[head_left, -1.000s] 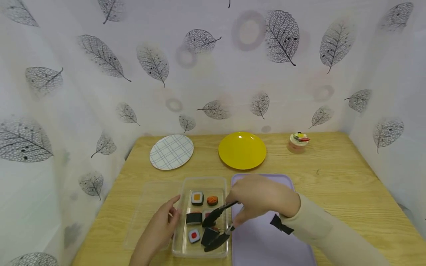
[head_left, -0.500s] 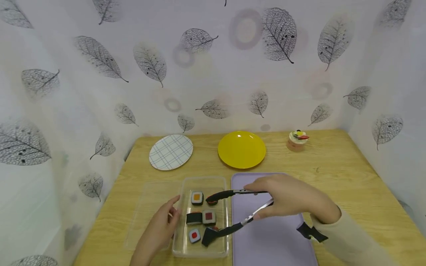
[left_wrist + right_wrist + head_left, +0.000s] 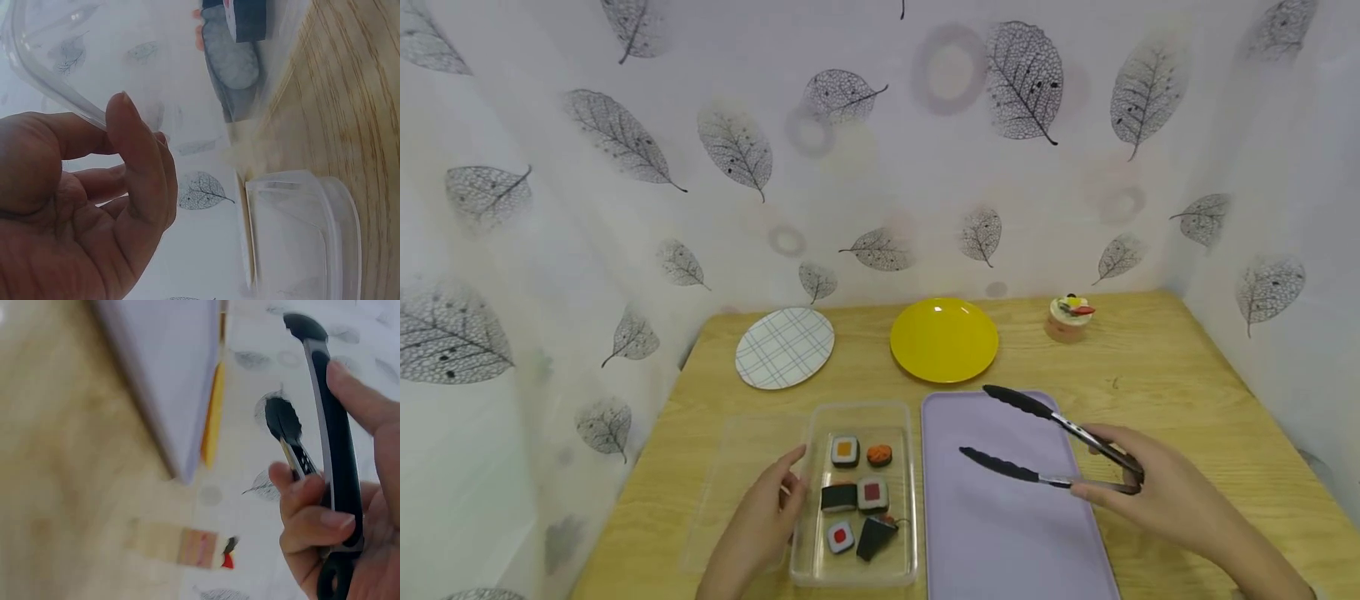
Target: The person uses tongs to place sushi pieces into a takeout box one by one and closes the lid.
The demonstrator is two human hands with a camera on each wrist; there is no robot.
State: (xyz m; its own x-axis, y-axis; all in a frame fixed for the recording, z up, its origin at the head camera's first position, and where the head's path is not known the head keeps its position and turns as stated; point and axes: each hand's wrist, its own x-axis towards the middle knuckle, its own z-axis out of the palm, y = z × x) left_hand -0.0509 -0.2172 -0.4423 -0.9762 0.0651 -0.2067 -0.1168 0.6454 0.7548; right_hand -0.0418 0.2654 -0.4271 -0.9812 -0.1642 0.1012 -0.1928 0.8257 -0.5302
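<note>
My right hand (image 3: 1157, 496) grips black tongs (image 3: 1048, 442) by their handle end (image 3: 334, 456). The tongs' arms are spread and hold nothing, and they hang over the lilac tray (image 3: 1000, 533). My left hand (image 3: 763, 521) rests with relaxed fingers against the left wall of a clear plastic container (image 3: 859, 407). Inside it lie several toy sushi pieces, among them an orange-centred roll (image 3: 844, 450), a red-centred roll (image 3: 872, 493) and a black triangle (image 3: 874, 537). In the left wrist view my fingers (image 3: 140, 169) touch the container's rim (image 3: 50, 81).
The container's clear lid (image 3: 737, 483) lies flat to its left. At the back of the wooden table stand a checked plate (image 3: 785, 347), a yellow plate (image 3: 943, 339) and a small toy cake (image 3: 1069, 317). Leaf-patterned curtains close in three sides.
My right hand has drawn the tongs out of the container and swung them right over the lilac tray, empty. The left hand has stayed at the container.
</note>
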